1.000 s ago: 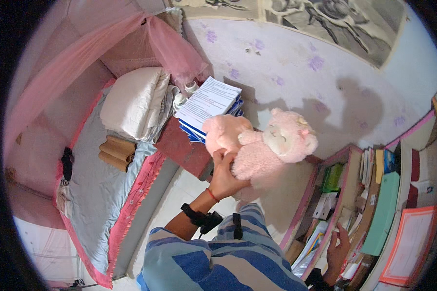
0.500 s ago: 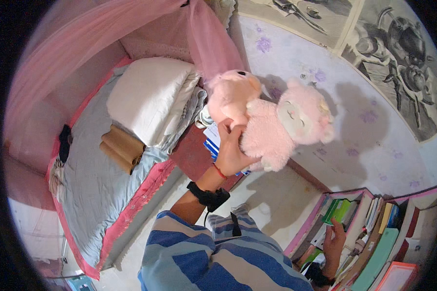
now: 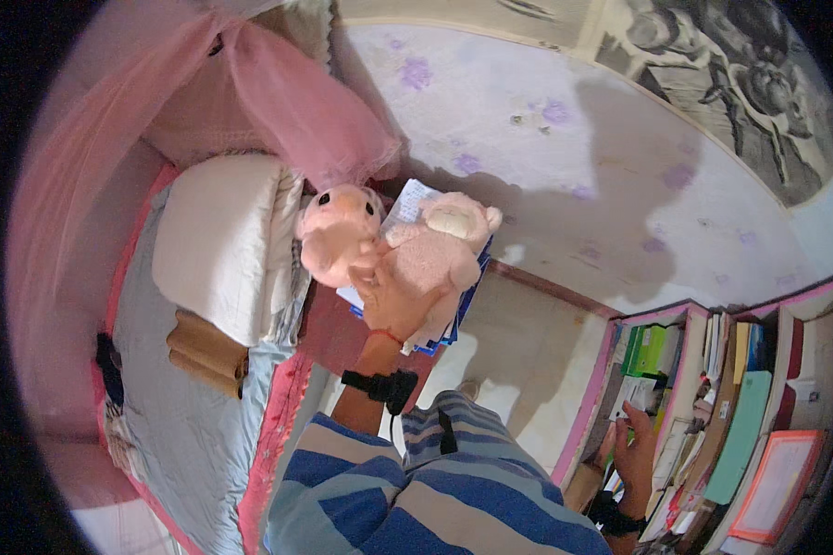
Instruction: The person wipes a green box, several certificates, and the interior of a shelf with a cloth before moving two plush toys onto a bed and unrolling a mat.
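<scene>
My left hand (image 3: 393,301), with a red string and a black strap at the wrist, is closed on the lower part of a pink fluffy plush toy (image 3: 426,259) with a pale face. Its fingertips also touch a rounder pink plush toy (image 3: 329,254) with dark eyes and a yellowish patch. Both plush toys are over a stack of books and papers (image 3: 463,310) on a dark red table (image 3: 333,328); whether they rest on it I cannot tell. Low on the right, my right hand (image 3: 634,453) is open above the bookshelf, with nothing visible in it.
On the left is a bed with a pale blue sheet (image 3: 157,462), a folded white quilt (image 3: 217,245) and a folded brown cloth (image 3: 208,356). A pink net curtain (image 3: 305,111) hangs beside the wall (image 3: 491,102). Binders and books fill the low bookshelf (image 3: 680,347).
My left hand has brought both plush toys left, over the stack, and the rounder toy has turned its eyes into view. The view has shifted; my right hand stays by the bookshelf.
</scene>
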`<action>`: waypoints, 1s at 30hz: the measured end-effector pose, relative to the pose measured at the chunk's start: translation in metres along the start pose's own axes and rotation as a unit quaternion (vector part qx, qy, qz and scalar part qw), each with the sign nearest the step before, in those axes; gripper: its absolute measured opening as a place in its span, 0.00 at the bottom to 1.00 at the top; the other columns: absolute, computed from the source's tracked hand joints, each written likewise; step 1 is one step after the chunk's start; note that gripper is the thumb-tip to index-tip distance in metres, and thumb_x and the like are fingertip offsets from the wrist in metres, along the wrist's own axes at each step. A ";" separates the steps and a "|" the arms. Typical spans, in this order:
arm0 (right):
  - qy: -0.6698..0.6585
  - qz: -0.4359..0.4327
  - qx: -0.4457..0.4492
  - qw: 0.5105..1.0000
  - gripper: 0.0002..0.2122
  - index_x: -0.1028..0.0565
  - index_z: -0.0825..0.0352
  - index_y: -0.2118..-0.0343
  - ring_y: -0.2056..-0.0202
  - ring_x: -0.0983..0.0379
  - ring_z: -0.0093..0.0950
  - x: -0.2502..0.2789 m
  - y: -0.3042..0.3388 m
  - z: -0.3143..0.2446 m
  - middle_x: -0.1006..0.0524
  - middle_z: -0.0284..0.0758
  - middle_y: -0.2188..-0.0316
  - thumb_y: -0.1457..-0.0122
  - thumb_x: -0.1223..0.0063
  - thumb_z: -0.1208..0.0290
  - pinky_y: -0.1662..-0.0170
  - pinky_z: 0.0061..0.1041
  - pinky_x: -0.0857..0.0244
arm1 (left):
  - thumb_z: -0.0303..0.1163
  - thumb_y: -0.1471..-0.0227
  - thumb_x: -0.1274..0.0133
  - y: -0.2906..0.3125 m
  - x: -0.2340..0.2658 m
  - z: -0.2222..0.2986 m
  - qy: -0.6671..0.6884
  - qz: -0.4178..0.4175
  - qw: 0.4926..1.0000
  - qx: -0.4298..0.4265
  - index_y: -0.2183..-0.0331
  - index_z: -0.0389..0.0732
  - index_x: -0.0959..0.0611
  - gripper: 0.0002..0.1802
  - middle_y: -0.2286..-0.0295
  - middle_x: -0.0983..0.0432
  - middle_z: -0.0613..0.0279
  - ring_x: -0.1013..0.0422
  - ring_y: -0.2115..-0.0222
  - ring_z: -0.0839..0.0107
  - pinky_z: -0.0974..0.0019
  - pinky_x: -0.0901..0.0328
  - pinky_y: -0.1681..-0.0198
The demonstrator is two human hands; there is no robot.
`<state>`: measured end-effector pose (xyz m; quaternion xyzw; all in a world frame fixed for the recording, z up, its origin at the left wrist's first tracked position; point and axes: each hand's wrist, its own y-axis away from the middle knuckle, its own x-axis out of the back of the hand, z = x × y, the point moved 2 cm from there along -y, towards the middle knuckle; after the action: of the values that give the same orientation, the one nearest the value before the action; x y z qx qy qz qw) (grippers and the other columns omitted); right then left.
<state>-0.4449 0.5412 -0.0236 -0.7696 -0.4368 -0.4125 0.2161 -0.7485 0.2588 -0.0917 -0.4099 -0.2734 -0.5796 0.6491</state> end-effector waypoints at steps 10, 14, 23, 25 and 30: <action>-0.007 0.014 -0.058 0.998 0.13 0.31 0.70 0.58 0.56 0.33 0.42 0.009 0.027 0.043 0.30 0.50 0.59 0.48 0.55 0.77 0.54 0.30 0.40 | 0.61 0.72 0.41 -0.007 0.015 0.007 0.030 -0.140 0.990 0.013 0.47 0.32 0.50 0.61 0.49 0.52 0.39 0.52 0.47 0.47 0.52 0.55 0.45; -0.033 -0.005 -0.067 0.997 0.13 0.31 0.70 0.58 0.56 0.33 0.40 0.022 0.036 0.064 0.30 0.49 0.59 0.47 0.56 0.76 0.54 0.30 0.40 | 0.60 0.69 0.42 -0.011 0.005 -0.023 0.014 -0.078 0.995 0.057 0.49 0.27 0.48 0.59 0.50 0.49 0.36 0.51 0.48 0.48 0.56 0.54 0.45; -0.023 0.039 -0.039 0.998 0.12 0.29 0.74 0.63 0.62 0.31 0.37 0.052 0.037 0.100 0.27 0.48 0.67 0.46 0.54 0.71 0.58 0.31 0.38 | 0.61 0.58 0.55 -0.025 0.002 -0.030 0.166 -0.033 0.971 0.167 0.57 0.30 0.31 0.41 0.58 0.36 0.37 0.40 0.54 0.47 0.57 0.46 0.50; -0.025 0.033 -0.026 0.999 0.11 0.29 0.74 0.62 0.63 0.31 0.37 0.053 0.033 0.094 0.28 0.47 0.67 0.46 0.54 0.72 0.58 0.31 0.38 | 0.57 0.56 0.55 -0.028 -0.006 -0.076 0.050 0.037 0.996 0.071 0.64 0.31 0.27 0.34 0.62 0.33 0.38 0.35 0.61 0.45 0.54 0.43 0.54; -0.033 0.041 -0.023 0.998 0.11 0.30 0.72 0.61 0.67 0.30 0.38 0.046 0.028 0.094 0.28 0.46 0.67 0.47 0.54 0.75 0.60 0.33 0.37 | 0.52 0.60 0.51 -0.017 0.035 -0.068 -0.084 0.256 0.949 0.161 0.61 0.35 0.28 0.31 0.58 0.35 0.42 0.41 0.55 0.48 0.50 0.46 0.54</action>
<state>-0.3660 0.6146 -0.0379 -0.8048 -0.4024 -0.3874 0.2007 -0.7673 0.1828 -0.0939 -0.4038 -0.3024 -0.3056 0.8075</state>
